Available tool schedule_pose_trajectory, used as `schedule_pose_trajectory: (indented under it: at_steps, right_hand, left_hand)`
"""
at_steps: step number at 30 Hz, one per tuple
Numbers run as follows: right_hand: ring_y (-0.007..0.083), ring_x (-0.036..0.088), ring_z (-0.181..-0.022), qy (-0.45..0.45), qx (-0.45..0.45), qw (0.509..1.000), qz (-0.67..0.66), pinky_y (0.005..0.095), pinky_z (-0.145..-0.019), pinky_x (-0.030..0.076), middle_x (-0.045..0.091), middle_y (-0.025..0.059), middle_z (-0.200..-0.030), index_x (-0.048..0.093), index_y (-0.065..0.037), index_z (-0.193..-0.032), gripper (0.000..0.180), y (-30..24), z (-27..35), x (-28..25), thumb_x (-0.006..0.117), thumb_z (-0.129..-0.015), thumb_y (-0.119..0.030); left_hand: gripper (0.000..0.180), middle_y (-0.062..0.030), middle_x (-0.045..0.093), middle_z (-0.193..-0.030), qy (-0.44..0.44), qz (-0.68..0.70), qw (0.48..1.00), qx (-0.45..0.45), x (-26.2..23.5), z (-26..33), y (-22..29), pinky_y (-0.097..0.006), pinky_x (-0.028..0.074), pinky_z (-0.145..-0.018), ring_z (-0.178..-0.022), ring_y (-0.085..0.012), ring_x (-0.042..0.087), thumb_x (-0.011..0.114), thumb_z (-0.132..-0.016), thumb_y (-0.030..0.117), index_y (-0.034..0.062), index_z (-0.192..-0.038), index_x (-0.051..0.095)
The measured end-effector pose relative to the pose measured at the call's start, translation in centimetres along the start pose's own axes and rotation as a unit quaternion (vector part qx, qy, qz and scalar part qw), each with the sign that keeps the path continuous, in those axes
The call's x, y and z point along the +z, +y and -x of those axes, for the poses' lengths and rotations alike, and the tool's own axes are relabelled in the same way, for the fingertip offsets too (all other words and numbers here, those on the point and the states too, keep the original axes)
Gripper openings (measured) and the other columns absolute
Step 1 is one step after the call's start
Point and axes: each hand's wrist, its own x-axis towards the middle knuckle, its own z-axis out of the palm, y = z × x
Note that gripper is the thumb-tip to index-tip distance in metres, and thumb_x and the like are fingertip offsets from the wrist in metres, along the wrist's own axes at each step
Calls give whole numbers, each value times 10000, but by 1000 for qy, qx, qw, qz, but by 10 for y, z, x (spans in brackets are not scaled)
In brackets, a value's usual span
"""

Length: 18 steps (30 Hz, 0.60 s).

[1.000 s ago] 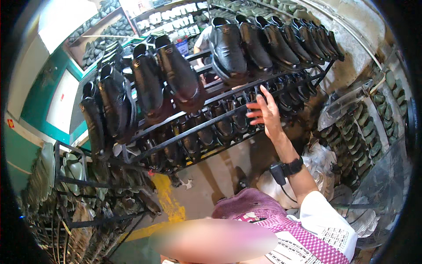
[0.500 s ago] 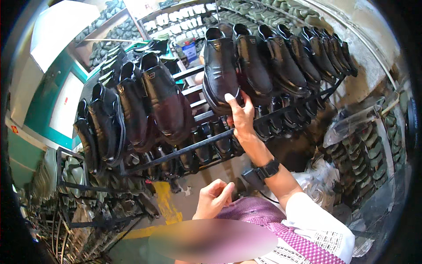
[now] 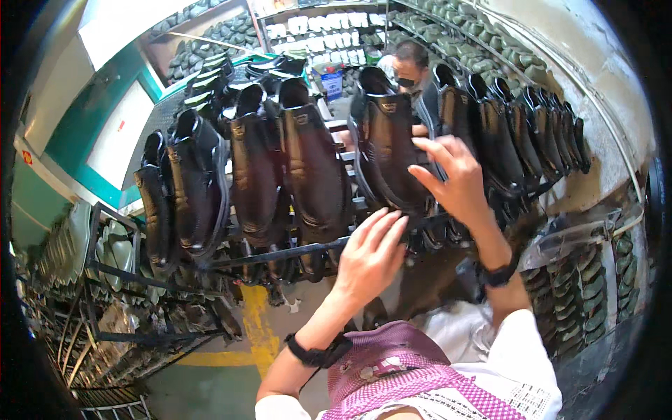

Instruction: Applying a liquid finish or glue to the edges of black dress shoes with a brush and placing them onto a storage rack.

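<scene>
Black shoe (image 3: pixel 388 154) sits just beside the right hand (image 3: pixel 455 180), grip wide, and upstretched left hand (image 3: pixel 369 260), whose grip I cannot tell.

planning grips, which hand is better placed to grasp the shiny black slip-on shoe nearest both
Probably the right hand: its open fingers are beside the shoe, while the left hand is lower, near the toe.

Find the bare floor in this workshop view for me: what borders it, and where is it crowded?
Bare greenish floor shows below the yellow line, left of the left forearm. The rack is crowded with black shoes.
</scene>
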Motion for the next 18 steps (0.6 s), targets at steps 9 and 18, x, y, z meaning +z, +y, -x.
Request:
schedule_pose_trajectory:
  at_steps: [9, 18]
  right_hand:
    - [311, 451, -1044, -352, -212, 891, 193, 375, -845, 400, 471, 161, -1096, 519, -7, -942, 228, -11, -95, 55, 490, -730, -85]
    - [337, 499, -794, -398, -151, 879, 213, 413, -706, 372, 532, 189, -779, 480, 19, -887, 216, 37, -81, 79, 554, -719, -93]
  left_hand:
    - [471, -196, 386, -1257, 30, -145, 988, 47, 50, -22, -32, -435, 240, -1011, -1193, -324, 333, 452, -757, 224, -16, -1163, 443]
    - [642, -302, 307, -1270, 129, -112, 982, 75, 87, -20, -45, -461, 217, -1024, -1208, -370, 310, 565, -604, 262, -58, -1143, 424]
